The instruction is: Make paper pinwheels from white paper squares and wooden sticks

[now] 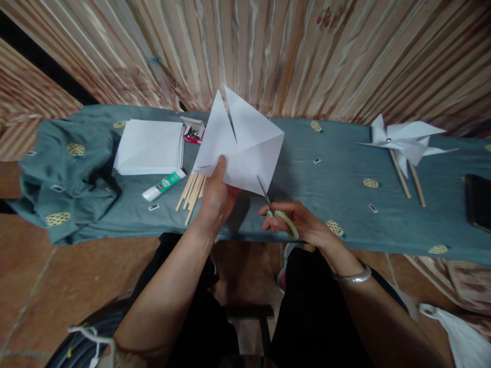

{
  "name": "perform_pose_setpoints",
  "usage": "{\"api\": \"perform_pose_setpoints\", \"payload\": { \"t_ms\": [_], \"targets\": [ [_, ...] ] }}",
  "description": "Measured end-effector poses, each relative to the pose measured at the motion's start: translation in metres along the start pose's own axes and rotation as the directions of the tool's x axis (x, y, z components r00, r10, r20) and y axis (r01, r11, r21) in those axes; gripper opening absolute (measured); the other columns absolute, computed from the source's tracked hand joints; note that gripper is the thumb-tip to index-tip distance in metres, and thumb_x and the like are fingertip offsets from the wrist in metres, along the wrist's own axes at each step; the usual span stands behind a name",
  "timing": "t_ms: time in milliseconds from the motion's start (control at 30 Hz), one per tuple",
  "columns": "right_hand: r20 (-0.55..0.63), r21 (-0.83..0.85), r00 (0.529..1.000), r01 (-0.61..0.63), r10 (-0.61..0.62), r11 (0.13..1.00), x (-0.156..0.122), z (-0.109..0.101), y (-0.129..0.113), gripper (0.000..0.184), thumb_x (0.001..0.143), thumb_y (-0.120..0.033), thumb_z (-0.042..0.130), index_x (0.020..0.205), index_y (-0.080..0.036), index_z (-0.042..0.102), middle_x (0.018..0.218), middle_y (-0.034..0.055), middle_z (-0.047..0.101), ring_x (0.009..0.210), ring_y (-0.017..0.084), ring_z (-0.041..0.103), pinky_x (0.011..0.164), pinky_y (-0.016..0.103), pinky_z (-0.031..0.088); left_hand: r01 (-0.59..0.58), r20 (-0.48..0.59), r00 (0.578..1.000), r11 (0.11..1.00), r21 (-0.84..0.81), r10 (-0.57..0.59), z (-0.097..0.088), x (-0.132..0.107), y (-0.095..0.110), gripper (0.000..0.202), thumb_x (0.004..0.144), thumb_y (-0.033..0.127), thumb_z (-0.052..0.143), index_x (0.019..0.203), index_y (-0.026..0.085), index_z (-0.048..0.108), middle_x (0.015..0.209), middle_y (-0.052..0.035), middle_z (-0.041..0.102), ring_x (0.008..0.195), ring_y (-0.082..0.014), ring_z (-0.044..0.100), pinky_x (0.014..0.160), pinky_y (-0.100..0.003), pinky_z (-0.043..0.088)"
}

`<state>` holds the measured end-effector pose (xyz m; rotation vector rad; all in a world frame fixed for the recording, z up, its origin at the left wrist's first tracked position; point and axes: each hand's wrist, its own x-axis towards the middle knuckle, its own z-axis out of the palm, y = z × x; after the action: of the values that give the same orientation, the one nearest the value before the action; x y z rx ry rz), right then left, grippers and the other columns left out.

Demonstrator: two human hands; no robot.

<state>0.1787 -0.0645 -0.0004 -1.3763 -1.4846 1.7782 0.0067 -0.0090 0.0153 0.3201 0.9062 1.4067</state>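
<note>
A square sheet of white paper (249, 128) is held up in the middle, with crease lines and a slit running in from its top corner. My left hand (219, 194) grips its lower left part, thumb on top and the other fingers underneath. At the sheet's lower corner, the scissors (283, 219) with pale green handles have their blades on the paper. My right hand (293, 221) is closed around those handles. Wooden sticks (191, 194) lie partly hidden beneath the paper and my left hand.
Left on the cloth-covered table (337, 168) lie a stack of white paper (149, 145), a glue tube (164, 185) and a small red box (194, 132) of metal pins. White paper pinwheels (406, 140) on sticks rest at right, near a dark phone-like object (477, 202). A striped curtain (245, 51) hangs behind.
</note>
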Motion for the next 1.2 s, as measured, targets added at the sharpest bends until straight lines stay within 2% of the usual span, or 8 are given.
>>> {"api": "perform_pose_setpoints", "payload": {
  "t_ms": [167, 333, 933, 1200],
  "targets": [
    [-0.013, 0.040, 1.000, -0.005, 0.005, 0.999, -0.0010, -0.0001, -0.0018, 0.057, 0.065, -0.062, 0.077, 0.089, -0.012, 0.067, 0.068, 0.0013, 0.061, 0.060, 0.011, 0.049, 0.056, 0.024, 0.039, -0.046, 0.027, 0.999, 0.999, 0.014, 0.046, -0.0004, 0.0006, -0.0005, 0.039, 0.096, 0.024, 0.050, 0.135, 0.023, 0.054, 0.129, -0.0060, 0.068, 0.124, -0.0235, 0.060, 0.104, -0.035, 0.050],
    [-0.013, 0.090, 1.000, -0.027, 0.028, 0.996, -0.0017, 0.0003, -0.0026, 0.057, 0.061, -0.058, 0.081, 0.090, -0.011, 0.067, 0.066, -0.0001, 0.059, 0.058, 0.009, 0.047, 0.054, 0.023, 0.039, -0.054, 0.019, 0.998, 0.998, 0.019, 0.054, 0.0010, 0.0001, 0.0019, 0.036, 0.096, 0.023, 0.050, 0.131, 0.021, 0.057, 0.130, -0.0064, 0.068, 0.129, -0.0229, 0.056, 0.109, -0.035, 0.046],
    [-0.016, 0.219, 0.996, -0.077, 0.082, 0.973, -0.0013, 0.0002, -0.0024, 0.056, 0.056, -0.051, 0.087, 0.092, -0.013, 0.068, 0.061, -0.0028, 0.061, 0.053, 0.009, 0.055, 0.048, 0.020, 0.042, -0.037, 0.023, 0.999, 0.999, -0.014, 0.038, 0.0009, 0.0013, 0.0044, 0.035, 0.098, 0.022, 0.048, 0.131, 0.020, 0.057, 0.127, -0.0065, 0.069, 0.125, -0.0194, 0.059, 0.106, -0.034, 0.049],
    [-0.025, 0.275, 0.994, -0.098, 0.109, 0.956, 0.0005, 0.0019, -0.0037, 0.055, 0.050, -0.047, 0.090, 0.088, -0.014, 0.067, 0.057, -0.0050, 0.061, 0.049, 0.008, 0.055, 0.046, 0.020, 0.041, -0.040, -0.006, 0.999, 0.999, -0.015, 0.040, 0.0008, 0.0016, 0.0044, 0.033, 0.095, 0.023, 0.053, 0.128, 0.021, 0.059, 0.131, -0.0072, 0.067, 0.133, -0.0219, 0.052, 0.107, -0.035, 0.048]
  ]
}}
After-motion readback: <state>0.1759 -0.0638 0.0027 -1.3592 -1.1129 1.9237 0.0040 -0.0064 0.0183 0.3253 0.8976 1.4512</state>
